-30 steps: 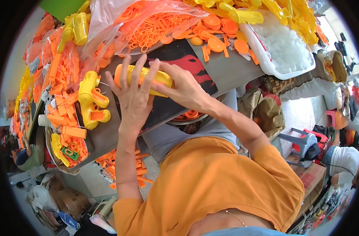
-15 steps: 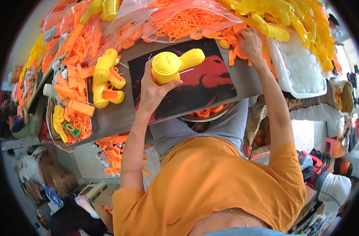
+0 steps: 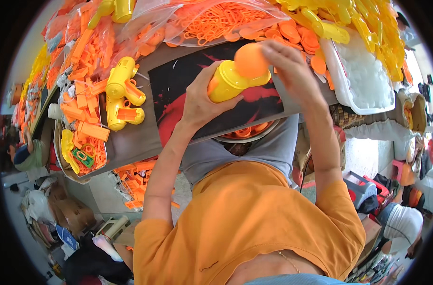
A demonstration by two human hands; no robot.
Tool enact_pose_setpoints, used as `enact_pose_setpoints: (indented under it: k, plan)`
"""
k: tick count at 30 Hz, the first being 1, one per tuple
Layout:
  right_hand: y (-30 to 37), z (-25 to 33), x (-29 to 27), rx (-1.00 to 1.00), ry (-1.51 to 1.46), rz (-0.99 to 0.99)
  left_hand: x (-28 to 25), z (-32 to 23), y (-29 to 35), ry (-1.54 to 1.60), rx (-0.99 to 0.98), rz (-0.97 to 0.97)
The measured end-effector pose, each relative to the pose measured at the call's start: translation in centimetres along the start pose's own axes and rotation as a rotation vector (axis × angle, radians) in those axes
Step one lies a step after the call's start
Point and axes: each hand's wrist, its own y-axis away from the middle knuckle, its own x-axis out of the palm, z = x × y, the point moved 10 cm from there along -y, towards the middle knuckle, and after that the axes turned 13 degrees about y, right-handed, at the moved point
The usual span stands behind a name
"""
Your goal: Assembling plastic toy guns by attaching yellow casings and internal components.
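Note:
My left hand [image 3: 197, 102] is wrapped round the barrel of a yellow plastic toy hair dryer [image 3: 223, 88], held above a black and red mat [image 3: 202, 121]. Its handle points right, partly covered by a round orange plastic disc [image 3: 250, 61]. The fingers of my right hand [image 3: 292, 69] pinch that disc by its right edge, over the dryer's end. Whether disc and dryer touch, I cannot tell. More orange discs [image 3: 288, 31] lie in a pile beyond my right hand. Two yellow toy dryers with orange parts [image 3: 121, 83] rest left of the mat.
Clear bags of orange rings [image 3: 221, 23] line the far side. A white tub of translucent pieces [image 3: 342, 90] stands at right, below heaped yellow parts [image 3: 368, 23]. At left is a box of orange pieces [image 3: 86, 171]. A bowl of orange parts [image 3: 247, 135] sits below the table edge.
My right hand has come back from the orange pile toward the left, now with a disc. The yellow dryer has shifted right and tilted, its handle turning under the disc.

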Motion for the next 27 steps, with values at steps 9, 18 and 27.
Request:
enact_pose_setpoints:
  k: [9,18,27]
  plan:
    - [1.5,0.7,1.8,-0.279,0.803,-0.234,1.7,-0.3,-0.2,0.085,0.040,0.000]
    - [0.5,0.5,3.2,-0.126,0.467,0.114,5.3,-0.8,0.1,-0.099,0.073,0.324]
    - [0.2,2.5,4.6,-0.382,0.623,0.077,5.7,-0.1,0.0,-0.087,0.048,0.334]
